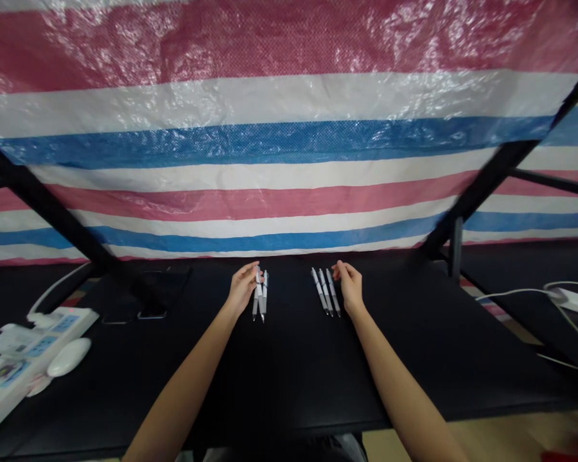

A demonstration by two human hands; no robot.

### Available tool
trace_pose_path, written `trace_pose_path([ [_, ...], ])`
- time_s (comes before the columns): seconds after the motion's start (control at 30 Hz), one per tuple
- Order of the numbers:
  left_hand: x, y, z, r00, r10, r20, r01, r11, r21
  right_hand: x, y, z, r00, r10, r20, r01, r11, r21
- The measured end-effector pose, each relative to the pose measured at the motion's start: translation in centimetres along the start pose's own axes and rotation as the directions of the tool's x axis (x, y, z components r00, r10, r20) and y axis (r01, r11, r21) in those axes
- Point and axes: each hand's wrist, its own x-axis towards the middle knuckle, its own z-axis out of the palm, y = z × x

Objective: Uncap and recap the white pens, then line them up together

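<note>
My left hand (pixel 243 287) rests on the black table (pixel 289 378), its fingertips pinching the upper end of a white-and-grey retractable pen (pixel 259 296). That pen lies among a tight bunch of pens, with a second one (pixel 264 292) right beside it and a third partly hidden. My right hand (pixel 349 287) has its fingers curled and holds nothing. Its fingertips are just to the right of a row of 3 similar pens (pixel 325 292), which lie side by side and slightly fanned on the tabletop.
Two dark phones (pixel 125 308) lie on the table at the left, near a white power strip (pixel 33 356) and a white computer mouse (pixel 69 357). Cables run off at both sides. A striped tarpaulin (pixel 289 154) and black diagonal bars (pixel 491 186) stand behind the table.
</note>
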Motion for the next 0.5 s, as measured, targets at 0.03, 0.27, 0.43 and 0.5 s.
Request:
trace_pose_path([
  [0.03,0.0,-0.01,0.02,1.0,-0.002,-0.002,0.002,1.0,-0.001,0.09,0.24,0.02,1.0,0.02,-0.02,-0.019,0.999,0.03],
  [0.27,0.1,0.0,0.13,1.0,0.026,-0.007,-0.026,1.0,-0.017,0.28,0.78,0.23,0.997,0.068,-0.037,-0.065,0.994,0.089],
  [0.43,0.2,-0.08,0.04,1.0,0.024,-0.004,-0.024,1.0,-0.01,0.17,1.01,0.28,0.997,0.071,-0.004,-0.071,0.995,0.065],
  [0.5,0.23,-0.12,-0.02,1.0,0.027,-0.009,-0.027,1.0,-0.005,0.16,1.23,0.29,0.997,0.077,0.001,-0.077,0.995,0.057],
])
